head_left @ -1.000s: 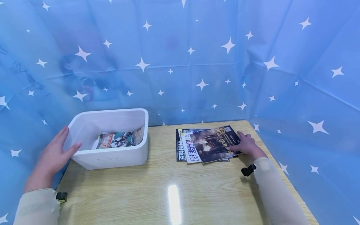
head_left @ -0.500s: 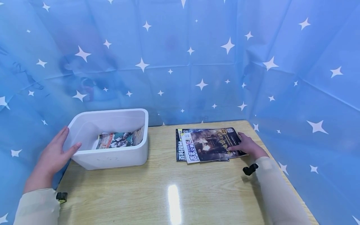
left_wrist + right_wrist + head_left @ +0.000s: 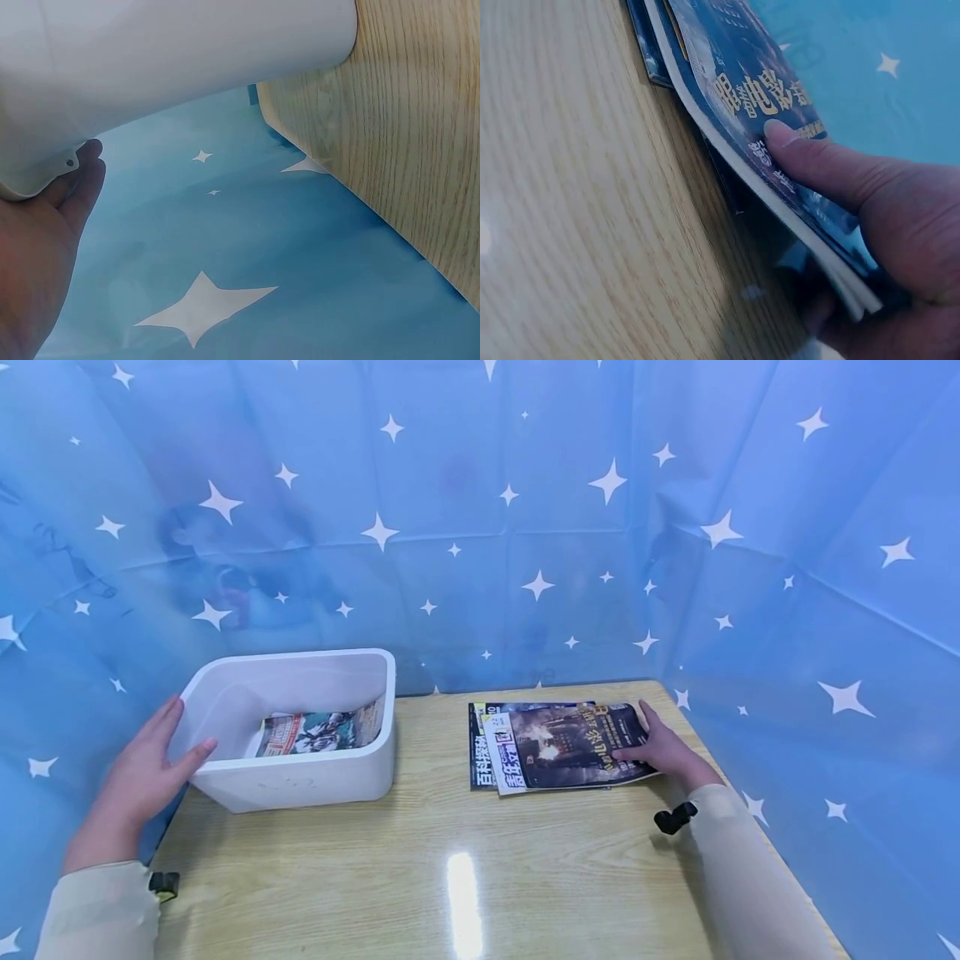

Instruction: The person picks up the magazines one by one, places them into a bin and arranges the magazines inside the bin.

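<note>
My right hand pinches the right edge of a dark magazine with gold lettering. In the right wrist view, the thumb presses its cover while fingers lie beneath; the held edge is bent up off the table. Under it a white-and-purple magazine and a dark blue magazine stick out to the left. My left hand rests against the left corner of a white plastic bin, with thumb and fingers spread. Inside the bin lies a magazine with a colourful cover.
The wooden table carries the bin on the left and the magazines on the right. A blue curtain with white stars stands behind and along both sides. Black wrist cameras are strapped over both sleeves.
The dark magazine has shifted slightly right and turned straighter, and its right edge now bends up in my right hand, which moved a little right. My left hand and the bin have stayed put.
</note>
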`<state>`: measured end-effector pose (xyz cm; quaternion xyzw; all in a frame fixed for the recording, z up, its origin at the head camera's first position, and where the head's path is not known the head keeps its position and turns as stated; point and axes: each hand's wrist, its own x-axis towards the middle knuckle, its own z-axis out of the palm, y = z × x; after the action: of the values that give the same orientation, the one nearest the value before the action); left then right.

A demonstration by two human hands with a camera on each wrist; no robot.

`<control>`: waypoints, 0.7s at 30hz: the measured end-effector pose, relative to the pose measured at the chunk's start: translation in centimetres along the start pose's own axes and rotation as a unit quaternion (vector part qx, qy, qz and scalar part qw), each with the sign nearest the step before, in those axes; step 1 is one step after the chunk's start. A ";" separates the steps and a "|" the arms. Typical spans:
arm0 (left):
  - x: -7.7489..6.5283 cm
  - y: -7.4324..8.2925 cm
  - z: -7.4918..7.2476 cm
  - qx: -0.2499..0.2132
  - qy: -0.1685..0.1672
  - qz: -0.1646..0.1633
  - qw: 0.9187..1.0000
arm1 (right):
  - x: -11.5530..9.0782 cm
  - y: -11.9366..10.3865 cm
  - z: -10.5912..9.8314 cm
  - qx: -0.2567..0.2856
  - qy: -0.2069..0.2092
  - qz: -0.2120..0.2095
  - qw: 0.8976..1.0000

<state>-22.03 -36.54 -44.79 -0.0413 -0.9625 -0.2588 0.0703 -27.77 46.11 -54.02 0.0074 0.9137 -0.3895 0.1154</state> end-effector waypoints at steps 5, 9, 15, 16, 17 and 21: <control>0.1 0.0 0.0 0.002 0.000 0.001 1.000 | 0.0 0.1 0.1 0.054 -0.016 -0.004 0.998; 0.1 0.0 0.0 0.001 -0.001 0.000 1.000 | 0.1 0.2 0.1 0.120 -0.042 0.002 0.992; 0.1 -0.1 0.0 -0.002 -0.005 -0.010 1.000 | 0.0 0.4 0.2 0.133 -0.071 -0.001 0.989; 0.1 -0.1 0.0 -0.001 -0.004 -0.010 1.000 | -0.1 0.4 0.2 0.136 -0.077 0.000 0.988; 0.2 -0.2 0.0 -0.002 -0.003 -0.007 1.000 | -0.1 0.4 0.2 0.135 -0.084 -0.002 0.987; 0.2 -0.3 0.1 -0.003 0.005 0.004 1.000 | -0.1 0.3 0.3 0.131 -0.088 0.001 0.987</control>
<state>-22.24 -36.73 -45.00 -0.0438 -0.9611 -0.2619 0.0755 -27.57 46.16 -54.42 -0.0108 0.8411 -0.5048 0.1940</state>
